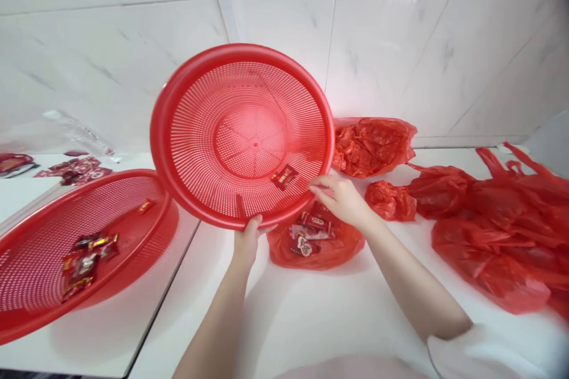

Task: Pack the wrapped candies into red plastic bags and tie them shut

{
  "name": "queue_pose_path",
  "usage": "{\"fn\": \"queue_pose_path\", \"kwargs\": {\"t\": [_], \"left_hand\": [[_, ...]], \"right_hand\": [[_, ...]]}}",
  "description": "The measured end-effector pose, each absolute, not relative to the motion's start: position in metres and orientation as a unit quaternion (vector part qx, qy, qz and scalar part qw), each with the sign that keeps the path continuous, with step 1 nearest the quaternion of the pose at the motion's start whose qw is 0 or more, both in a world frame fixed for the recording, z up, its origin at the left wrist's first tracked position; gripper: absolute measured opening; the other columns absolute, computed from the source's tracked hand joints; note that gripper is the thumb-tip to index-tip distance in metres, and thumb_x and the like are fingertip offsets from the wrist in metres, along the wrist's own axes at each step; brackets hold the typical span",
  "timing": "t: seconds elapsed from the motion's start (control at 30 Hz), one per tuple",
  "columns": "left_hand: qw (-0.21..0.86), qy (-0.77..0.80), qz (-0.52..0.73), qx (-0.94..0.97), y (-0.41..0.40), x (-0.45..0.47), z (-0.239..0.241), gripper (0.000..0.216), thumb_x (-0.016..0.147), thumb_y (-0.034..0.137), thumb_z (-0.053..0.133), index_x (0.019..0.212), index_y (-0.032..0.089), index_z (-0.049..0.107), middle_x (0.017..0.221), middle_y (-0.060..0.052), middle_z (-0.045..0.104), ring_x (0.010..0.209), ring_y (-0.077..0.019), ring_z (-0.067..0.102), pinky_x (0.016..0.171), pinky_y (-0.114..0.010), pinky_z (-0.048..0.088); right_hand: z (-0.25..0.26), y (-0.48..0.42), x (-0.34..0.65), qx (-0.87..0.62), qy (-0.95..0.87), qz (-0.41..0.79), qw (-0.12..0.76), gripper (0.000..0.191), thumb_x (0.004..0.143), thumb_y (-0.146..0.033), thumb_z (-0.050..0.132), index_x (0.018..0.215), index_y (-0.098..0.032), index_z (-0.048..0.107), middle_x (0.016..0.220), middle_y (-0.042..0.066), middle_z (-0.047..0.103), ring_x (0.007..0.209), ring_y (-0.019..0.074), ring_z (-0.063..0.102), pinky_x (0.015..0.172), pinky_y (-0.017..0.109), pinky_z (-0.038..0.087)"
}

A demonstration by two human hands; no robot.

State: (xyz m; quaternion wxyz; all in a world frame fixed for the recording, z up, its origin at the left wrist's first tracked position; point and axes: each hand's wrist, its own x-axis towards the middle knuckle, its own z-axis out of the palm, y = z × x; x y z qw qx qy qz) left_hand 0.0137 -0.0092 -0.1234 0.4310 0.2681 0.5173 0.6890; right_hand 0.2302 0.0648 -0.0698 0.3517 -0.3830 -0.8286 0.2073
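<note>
A round red perforated basket is tilted up on its edge, its inside facing me. My left hand grips its bottom rim, thumb over the edge. My right hand is closed on the rim at the lower right. One dark red candy packet lies inside the basket near my right hand. Under the basket sits an open red plastic bag with several wrapped candies in it.
A second red basket at the left holds several wrapped candies. Red plastic bags are heaped at the right, and one more bag stands by the tiled wall. Loose candy packets lie at the far left on the white counter.
</note>
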Motion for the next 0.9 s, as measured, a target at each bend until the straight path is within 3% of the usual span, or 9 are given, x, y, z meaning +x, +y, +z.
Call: {"fn": "queue_pose_path", "kwargs": {"t": [0.1, 0.17, 0.27, 0.37, 0.5, 0.63, 0.73, 0.9], "left_hand": [[0.459, 0.537, 0.654, 0.27, -0.016, 0.024, -0.134, 0.061, 0.067, 0.022, 0.071, 0.126, 0.019, 0.058, 0.114, -0.01, 0.067, 0.101, -0.0296, 0.065, 0.084, -0.047, 0.058], [0.471, 0.543, 0.638, 0.276, -0.02, 0.031, -0.14, 0.057, 0.067, 0.021, 0.072, 0.123, 0.018, 0.06, 0.11, -0.011, 0.069, 0.105, -0.0309, 0.065, 0.086, -0.046, 0.057], [0.499, 0.542, 0.619, 0.271, -0.023, 0.038, -0.139, 0.057, 0.069, 0.02, 0.07, 0.125, 0.019, 0.058, 0.108, -0.011, 0.069, 0.102, -0.031, 0.066, 0.083, -0.046, 0.059], [0.519, 0.53, 0.621, 0.251, -0.021, 0.039, -0.132, 0.063, 0.07, 0.02, 0.066, 0.131, 0.019, 0.052, 0.107, -0.01, 0.069, 0.093, -0.03, 0.069, 0.075, -0.047, 0.061], [0.513, 0.509, 0.645, 0.247, -0.014, 0.032, -0.126, 0.068, 0.07, 0.019, 0.065, 0.135, 0.022, 0.048, 0.114, -0.009, 0.067, 0.093, -0.0273, 0.069, 0.076, -0.045, 0.061], [0.496, 0.502, 0.662, 0.251, -0.012, 0.024, -0.127, 0.068, 0.071, 0.018, 0.065, 0.136, 0.025, 0.047, 0.12, -0.008, 0.065, 0.097, -0.0261, 0.068, 0.08, -0.044, 0.061], [0.471, 0.504, 0.677, 0.256, -0.011, 0.019, -0.126, 0.067, 0.072, 0.018, 0.065, 0.136, 0.029, 0.048, 0.124, -0.006, 0.062, 0.101, -0.0248, 0.066, 0.083, -0.045, 0.06], [0.443, 0.51, 0.688, 0.265, -0.009, 0.011, -0.122, 0.06, 0.074, 0.019, 0.065, 0.132, 0.03, 0.052, 0.126, -0.005, 0.06, 0.104, -0.0239, 0.064, 0.086, -0.047, 0.058]], "right_hand": [[-0.082, 0.066, 0.222, -0.392, -0.846, 0.127, 0.339, 0.033, 0.093, -0.027, 0.052, 0.124, -0.016, 0.058, 0.135, 0.014, 0.056, 0.121, 0.0261, 0.054, 0.103, 0.042, 0.042], [-0.09, 0.065, 0.218, -0.423, -0.855, 0.09, 0.285, 0.043, 0.091, -0.028, 0.057, 0.131, -0.015, 0.053, 0.143, 0.019, 0.047, 0.125, 0.0313, 0.05, 0.103, 0.049, 0.041], [-0.094, 0.063, 0.216, -0.405, -0.884, 0.11, 0.207, 0.043, 0.089, -0.035, 0.059, 0.127, -0.014, 0.058, 0.131, 0.019, 0.058, 0.117, 0.032, 0.057, 0.099, 0.051, 0.043], [-0.09, 0.061, 0.218, -0.314, -0.912, 0.187, 0.185, 0.049, 0.089, -0.043, 0.059, 0.13, -0.017, 0.058, 0.122, 0.015, 0.066, 0.112, 0.0286, 0.061, 0.098, 0.046, 0.046], [-0.088, 0.065, 0.218, -0.328, -0.861, 0.28, 0.271, 0.033, 0.093, -0.027, 0.05, 0.122, -0.021, 0.065, 0.116, 0.008, 0.071, 0.104, 0.0226, 0.066, 0.095, 0.038, 0.049], [-0.089, 0.075, 0.221, -0.384, -0.699, 0.457, 0.394, 0.034, 0.089, -0.041, 0.057, 0.106, -0.015, 0.069, 0.101, 0.009, 0.074, 0.096, 0.0237, 0.069, 0.087, 0.039, 0.054], [-0.083, 0.078, 0.228, -0.349, -0.592, 0.624, 0.373, 0.042, 0.083, -0.049, 0.063, 0.109, -0.015, 0.068, 0.098, 0.008, 0.074, 0.094, 0.0211, 0.07, 0.079, 0.033, 0.056], [-0.072, 0.077, 0.239, -0.347, -0.611, 0.647, 0.298, 0.039, 0.079, -0.045, 0.069, 0.106, -0.017, 0.069, 0.092, 0.005, 0.073, 0.079, 0.0144, 0.068, 0.068, 0.025, 0.056]]}}
